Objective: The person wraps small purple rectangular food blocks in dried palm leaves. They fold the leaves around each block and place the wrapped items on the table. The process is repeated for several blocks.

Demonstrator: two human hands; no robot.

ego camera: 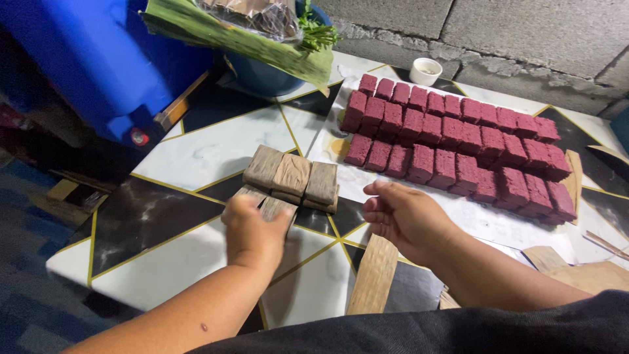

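Observation:
A stack of brown leaf-wrapped packets (293,177) lies on the marble-patterned table (196,151). My left hand (252,229) grips one wrapped packet (275,206) at the near side of that stack. My right hand (407,217) hovers to the right of the stack, fingers curled loosely and holding nothing. Beyond it, several dark red square blocks (458,141) stand in three rows on a white sheet (498,219).
A flat strip of dried leaf (375,274) lies on the table below my right hand, and more leaf pieces (573,269) at the right. A small white cup (426,71) stands by the grey block wall. A blue bowl (262,72) with green leaves and a blue container (98,59) sit at the back left.

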